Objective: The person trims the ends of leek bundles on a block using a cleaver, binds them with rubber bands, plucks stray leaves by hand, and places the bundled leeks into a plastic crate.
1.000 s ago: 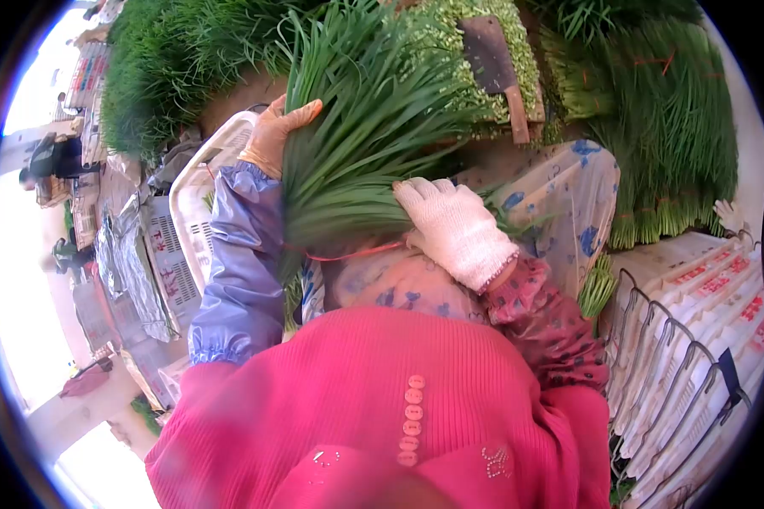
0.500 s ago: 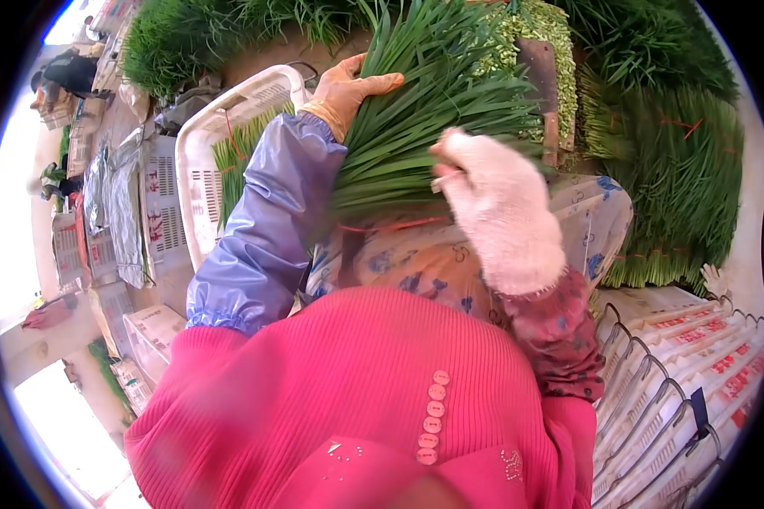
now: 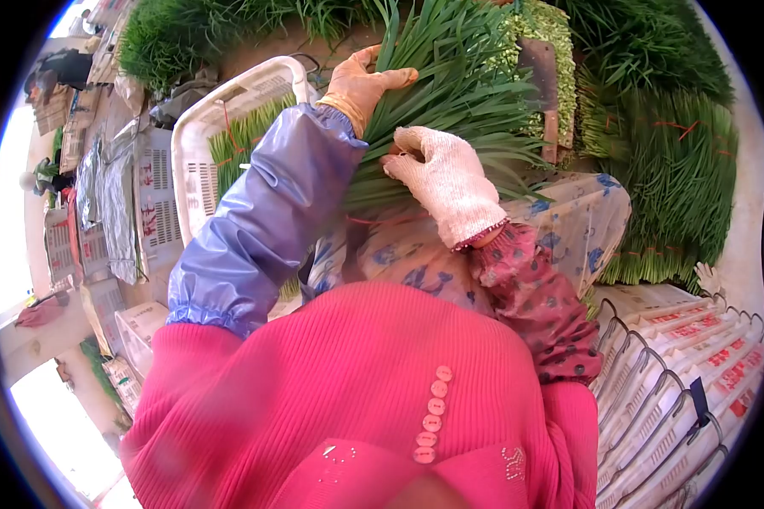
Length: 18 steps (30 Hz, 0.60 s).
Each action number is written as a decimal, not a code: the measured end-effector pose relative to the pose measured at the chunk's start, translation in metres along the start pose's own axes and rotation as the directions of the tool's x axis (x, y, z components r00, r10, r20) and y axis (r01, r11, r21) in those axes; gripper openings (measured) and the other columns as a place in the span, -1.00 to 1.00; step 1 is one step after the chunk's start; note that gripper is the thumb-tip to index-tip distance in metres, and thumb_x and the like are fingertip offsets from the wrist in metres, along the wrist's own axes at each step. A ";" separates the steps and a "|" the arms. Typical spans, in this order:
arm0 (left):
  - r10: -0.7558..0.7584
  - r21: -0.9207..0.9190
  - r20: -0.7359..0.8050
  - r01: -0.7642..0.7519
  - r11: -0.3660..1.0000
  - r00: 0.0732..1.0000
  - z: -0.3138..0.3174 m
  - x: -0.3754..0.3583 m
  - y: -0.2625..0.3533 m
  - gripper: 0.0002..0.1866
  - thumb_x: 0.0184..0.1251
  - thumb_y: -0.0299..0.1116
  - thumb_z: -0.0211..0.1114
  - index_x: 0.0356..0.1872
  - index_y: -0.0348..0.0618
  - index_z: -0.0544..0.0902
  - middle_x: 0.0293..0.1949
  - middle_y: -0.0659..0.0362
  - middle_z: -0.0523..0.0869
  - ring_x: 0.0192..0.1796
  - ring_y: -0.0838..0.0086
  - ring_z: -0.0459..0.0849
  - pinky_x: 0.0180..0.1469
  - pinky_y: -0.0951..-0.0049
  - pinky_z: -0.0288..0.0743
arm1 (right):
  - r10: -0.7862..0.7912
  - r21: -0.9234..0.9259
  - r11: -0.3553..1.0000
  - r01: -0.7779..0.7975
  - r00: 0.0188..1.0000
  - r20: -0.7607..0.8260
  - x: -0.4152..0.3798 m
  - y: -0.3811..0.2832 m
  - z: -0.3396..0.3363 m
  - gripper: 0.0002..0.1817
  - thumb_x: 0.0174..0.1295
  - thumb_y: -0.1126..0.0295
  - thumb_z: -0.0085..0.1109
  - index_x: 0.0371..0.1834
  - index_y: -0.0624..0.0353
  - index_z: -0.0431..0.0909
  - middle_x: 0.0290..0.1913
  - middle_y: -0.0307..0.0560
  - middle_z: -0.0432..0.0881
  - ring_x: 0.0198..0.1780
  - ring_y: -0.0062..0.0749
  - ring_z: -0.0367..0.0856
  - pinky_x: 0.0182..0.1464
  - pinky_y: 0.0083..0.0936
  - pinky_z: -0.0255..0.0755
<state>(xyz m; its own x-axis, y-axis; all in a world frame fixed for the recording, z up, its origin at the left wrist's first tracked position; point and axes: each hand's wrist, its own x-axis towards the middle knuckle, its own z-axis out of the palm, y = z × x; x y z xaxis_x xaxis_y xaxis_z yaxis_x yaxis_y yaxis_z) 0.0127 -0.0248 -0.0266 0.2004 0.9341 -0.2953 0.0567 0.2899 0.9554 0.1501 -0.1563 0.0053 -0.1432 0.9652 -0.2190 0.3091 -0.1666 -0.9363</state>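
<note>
A large loose bunch of garlic chives (image 3: 458, 81), long flat green leaves, lies across my lap over a clear apron with blue flowers (image 3: 399, 254). My left hand (image 3: 361, 89), in an orange rubber glove, grips the bunch from its left side, thumb laid over the leaves and fingers partly hidden. My right hand (image 3: 446, 178), in a white knit glove with bare fingertips, is curled over the lower leaves, thumb and fingers pinched on some of them. A red tie (image 3: 390, 220) lies across the apron just below the bunch.
A white plastic basket (image 3: 182, 161) with tied chives stands on the left. A broad dark blade (image 3: 539, 76) lies beside chopped pale stem bits (image 3: 560, 34). Tied bundles (image 3: 675, 187) stack at right. White printed bags (image 3: 688, 356) and metal hooks stand lower right. A person (image 3: 64, 68) is far left.
My right hand has moved left and closed its fingers at the leaves; it was blurred and farther right. My left hand has shifted slightly right, still holding the bunch.
</note>
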 end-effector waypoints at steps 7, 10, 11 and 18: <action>-0.177 -0.246 0.229 0.232 0.941 0.957 -0.013 -0.004 0.014 -0.55 0.23 -0.54 0.45 0.12 -0.38 0.55 -0.14 0.01 0.76 -0.18 0.33 0.80 -0.11 0.28 0.76 | -0.603 -0.353 0.717 0.601 0.789 0.119 -0.014 -0.028 0.022 -0.80 0.28 0.31 0.27 -0.15 0.17 0.55 -0.29 0.00 0.66 -0.20 -0.07 0.67 -0.11 -0.28 0.56; -0.189 -0.238 0.290 0.262 0.936 0.938 -0.019 -0.005 0.017 -0.64 0.27 -0.52 0.45 0.06 -0.34 0.57 -0.15 0.02 0.76 -0.19 0.33 0.80 -0.09 0.24 0.77 | -0.234 0.365 0.915 0.171 0.963 0.135 -0.008 -0.017 0.049 -0.81 0.39 0.43 0.15 -0.03 0.28 0.52 -0.22 -0.02 0.73 -0.31 -0.33 0.71 -0.21 -0.42 0.58; -0.186 -0.227 0.302 0.260 0.938 0.935 -0.021 -0.004 0.016 -0.64 0.27 -0.52 0.45 0.06 -0.34 0.57 -0.15 0.02 0.76 -0.19 0.33 0.80 -0.09 0.24 0.77 | -0.236 0.365 0.914 0.178 0.965 0.118 -0.005 -0.017 0.048 -0.81 0.39 0.43 0.15 -0.03 0.28 0.52 -0.22 -0.02 0.73 -0.31 -0.33 0.71 -0.21 -0.42 0.58; -0.064 -0.311 0.289 0.157 0.937 0.955 -0.030 -0.010 0.011 -0.60 0.31 -0.53 0.41 0.15 -0.31 0.56 -0.09 0.07 0.76 -0.13 0.36 0.79 -0.02 0.31 0.73 | -0.124 0.301 0.928 -0.220 0.580 0.805 -0.004 -0.022 0.013 -0.75 0.30 0.42 0.17 -0.04 0.33 0.53 -0.24 -0.08 0.70 -0.28 -0.45 0.72 -0.23 -0.46 0.61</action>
<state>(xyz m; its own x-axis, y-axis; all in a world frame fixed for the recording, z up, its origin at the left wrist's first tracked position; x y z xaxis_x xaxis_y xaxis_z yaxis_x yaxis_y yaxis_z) -0.0184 -0.0247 -0.0131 0.4702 0.8136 -0.3419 -0.2198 0.4832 0.8475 0.1315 -0.1591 0.0232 -0.8783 0.4179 -0.2321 0.0353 -0.4276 -0.9033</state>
